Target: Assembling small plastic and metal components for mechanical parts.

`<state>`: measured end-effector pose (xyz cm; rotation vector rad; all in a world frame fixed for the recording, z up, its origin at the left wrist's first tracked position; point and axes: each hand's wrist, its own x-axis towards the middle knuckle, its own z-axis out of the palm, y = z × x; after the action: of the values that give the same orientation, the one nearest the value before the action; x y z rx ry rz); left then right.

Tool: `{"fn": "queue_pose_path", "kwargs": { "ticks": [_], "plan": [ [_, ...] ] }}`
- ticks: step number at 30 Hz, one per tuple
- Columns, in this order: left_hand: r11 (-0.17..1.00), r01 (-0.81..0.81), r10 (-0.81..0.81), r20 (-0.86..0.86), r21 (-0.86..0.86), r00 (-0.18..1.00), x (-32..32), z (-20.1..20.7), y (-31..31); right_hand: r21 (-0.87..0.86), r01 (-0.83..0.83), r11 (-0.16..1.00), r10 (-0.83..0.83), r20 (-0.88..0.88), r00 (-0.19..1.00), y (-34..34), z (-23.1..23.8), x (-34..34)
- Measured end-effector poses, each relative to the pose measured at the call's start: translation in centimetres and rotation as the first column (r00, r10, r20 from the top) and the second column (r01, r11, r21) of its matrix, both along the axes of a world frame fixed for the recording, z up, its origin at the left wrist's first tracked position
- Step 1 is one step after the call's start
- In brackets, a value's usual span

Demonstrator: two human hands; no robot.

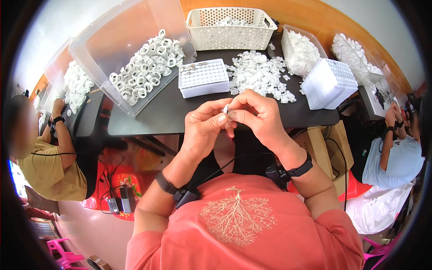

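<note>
Above the near edge of the dark table, my left hand [203,128] and my right hand [260,118] meet with thumbs and fingertips pinched together. Between them is a small white plastic part [226,109] with a dark spot at its lower side; the fingers cover most of it. Just beyond my hands lies a loose pile of small white plastic pieces [256,74]. Left of that pile, a stack of white dimpled trays [203,81] carries a few brownish round bits in its back row.
A clear bin [103,67] of white ring-shaped parts [150,67] lies left. A perforated basket [231,37] stands behind. At right are a tall tray stack [326,85] and a filled container [303,54]. People sit either side [54,166]; a cable [339,157] hangs right.
</note>
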<state>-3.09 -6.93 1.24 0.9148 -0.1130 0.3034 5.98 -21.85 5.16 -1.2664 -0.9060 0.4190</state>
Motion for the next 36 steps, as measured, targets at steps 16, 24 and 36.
{"fn": "queue_pose_path", "kwargs": {
  "ticks": [16, 24, 36],
  "plan": [
    [0.938, -0.218, 0.220, 0.023, 0.271, 0.975, 2.6, -1.7, -1.3, 0.072, 0.172, 0.982, -0.173, 0.003, 0.985, 0.4, -3.6, 1.5],
    [0.994, -0.113, 0.113, -0.105, 0.006, 0.988, 3.1, -1.7, -0.9, 0.125, 0.155, 0.980, -0.181, 0.234, 0.955, 0.5, -4.1, 1.9],
    [0.976, -0.137, 0.165, -0.163, 0.171, 0.973, 2.4, -0.2, -1.3, 0.140, 0.381, 0.914, -0.389, 0.570, 0.724, -0.9, -4.3, 2.3]
  ]
}}
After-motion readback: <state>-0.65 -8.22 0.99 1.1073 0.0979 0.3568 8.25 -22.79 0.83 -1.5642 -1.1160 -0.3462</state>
